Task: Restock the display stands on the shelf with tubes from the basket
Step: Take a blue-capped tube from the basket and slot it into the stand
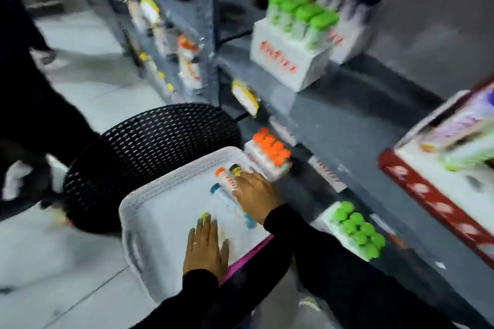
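Observation:
A white slatted basket (139, 224) sits low in front of the grey shelf (347, 120). Loose tubes lie inside: an orange-capped tube (226, 177), a yellow-capped tube (235, 169), a blue-capped tube (224, 196) and a green-capped tube (205, 215). My right hand (258, 191) rests over the orange and yellow tubes, fingers spread on them; the blur hides whether it grips. My left hand (205, 246) lies flat and open in the basket, fingertips at the green cap. White display stands hold green-capped tubes (299, 14), orange-capped tubes (271, 148) and more green-capped tubes (357, 228).
A black woven stool (149, 157) stands behind the basket. A stand of dark-capped tubes (350, 5) sits at the shelf's back. A red and white product box (441, 173) is at the right. Another person in dark clothes (29, 115) stands at the left on the pale floor.

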A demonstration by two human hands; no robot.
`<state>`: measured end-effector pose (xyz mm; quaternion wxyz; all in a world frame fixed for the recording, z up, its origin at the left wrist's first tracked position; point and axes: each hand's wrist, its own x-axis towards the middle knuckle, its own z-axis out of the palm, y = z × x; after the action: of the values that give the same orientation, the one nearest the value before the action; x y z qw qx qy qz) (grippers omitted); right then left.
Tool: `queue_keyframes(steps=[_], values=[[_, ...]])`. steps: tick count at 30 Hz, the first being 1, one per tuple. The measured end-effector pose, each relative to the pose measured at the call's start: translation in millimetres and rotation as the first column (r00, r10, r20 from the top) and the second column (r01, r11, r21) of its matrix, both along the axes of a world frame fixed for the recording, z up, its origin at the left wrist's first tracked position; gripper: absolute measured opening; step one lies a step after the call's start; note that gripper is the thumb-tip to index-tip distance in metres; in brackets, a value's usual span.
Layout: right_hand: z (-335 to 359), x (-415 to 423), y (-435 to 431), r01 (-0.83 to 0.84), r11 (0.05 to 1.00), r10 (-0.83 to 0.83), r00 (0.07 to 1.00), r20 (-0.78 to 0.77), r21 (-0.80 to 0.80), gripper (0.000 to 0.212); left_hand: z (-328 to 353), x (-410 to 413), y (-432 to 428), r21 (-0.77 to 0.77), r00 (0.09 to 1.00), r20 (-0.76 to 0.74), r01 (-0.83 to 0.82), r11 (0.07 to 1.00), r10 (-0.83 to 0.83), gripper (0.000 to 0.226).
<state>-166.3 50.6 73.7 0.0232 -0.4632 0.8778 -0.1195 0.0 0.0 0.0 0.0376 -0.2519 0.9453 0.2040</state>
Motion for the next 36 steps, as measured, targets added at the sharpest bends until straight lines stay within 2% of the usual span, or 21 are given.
queue_keyframes(steps=[2, 4, 7, 10, 15, 17, 19, 23, 25, 27, 29, 30, 32, 36], values=[[-30.6, 10.4, -28.6, -0.044, 0.984, 0.017, 0.988, 0.155, 0.174, 0.035, -6.5, 18.2, -4.8, -0.004, 0.990, 0.049, -0.133, 0.991, 0.133, 0.079], [-43.4, 17.4, -48.4, -0.028, 0.937, -0.071, 0.961, 0.268, 0.348, 0.037, -2.7, 26.1, -2.4, 0.011, 0.964, 0.130, -0.234, 0.972, 0.230, 0.083], [-53.0, 18.2, -62.3, 0.075, 0.875, -0.215, 0.945, 0.245, 0.479, 0.034, -2.8, 22.6, -2.4, 0.045, 0.951, 0.229, -0.226, 0.973, 0.210, 0.098], [-56.8, 20.3, -69.3, 0.073, 0.854, -0.213, 0.952, 0.219, 0.515, 0.034, -9.1, 25.9, -4.0, 0.074, 0.945, 0.236, -0.249, 0.966, 0.225, 0.099], [-34.4, 24.8, -66.1, -0.056, 0.884, -0.127, 0.927, 0.353, 0.464, 0.051, -16.2, 31.0, -4.9, 0.069, 0.947, 0.233, -0.245, 0.967, 0.223, 0.098], [-7.3, 16.9, -55.9, -0.084, 0.883, -0.143, 0.890, 0.433, 0.463, 0.040, -17.3, 29.6, -3.7, 0.080, 0.954, 0.225, -0.221, 0.972, 0.199, 0.098], [23.0, 9.2, -40.5, -0.105, 0.873, -0.179, 0.838, 0.515, 0.476, 0.021, -15.0, 29.7, -5.4, 0.109, 0.953, 0.238, -0.217, 0.970, 0.186, 0.100], [78.1, -2.4, 1.7, 0.013, 0.902, -0.292, 0.754, 0.588, 0.431, 0.033, -13.9, 24.2, -7.7, 0.077, 0.953, 0.289, -0.121, 0.990, 0.094, 0.103], [107.6, -6.1, 25.2, 0.042, 0.902, -0.297, 0.783, 0.547, 0.430, 0.036, -11.0, 14.1, -3.9, 0.053, 0.973, 0.229, -0.051, 0.997, 0.038, 0.100], [142.6, -5.0, 52.4, 0.062, 0.888, -0.282, 0.856, 0.434, 0.456, 0.035, -7.7, -5.7, 2.5, 0.028, 0.988, 0.146, 0.039, 0.999, -0.043, 0.099], [177.9, -0.9, 80.1, 0.118, 0.883, -0.283, 0.907, 0.313, 0.455, 0.045, 6.6, -36.3, 13.2, -0.010, 0.991, 0.003, 0.131, 0.991, -0.131, 0.088], [194.8, 1.3, 95.9, 0.170, 0.885, -0.312, 0.907, 0.282, 0.434, 0.044, 19.5, -54.6, 22.2, -0.026, 0.977, -0.091, 0.190, 0.982, -0.191, 0.081], [223.4, 4.4, 125.1, 0.251, 0.882, -0.362, 0.902, 0.234, 0.398, 0.025, 48.0, -91.2, 46.0, -0.095, 0.911, -0.299, 0.268, 0.959, -0.284, 0.070], [275.9, 14.9, 182.5, 0.364, 0.881, -0.423, 0.893, 0.155, 0.303, 0.028, 99.1, -137.7, 92.9, -0.187, 0.770, -0.436, 0.430, 0.883, -0.467, 0.058]])
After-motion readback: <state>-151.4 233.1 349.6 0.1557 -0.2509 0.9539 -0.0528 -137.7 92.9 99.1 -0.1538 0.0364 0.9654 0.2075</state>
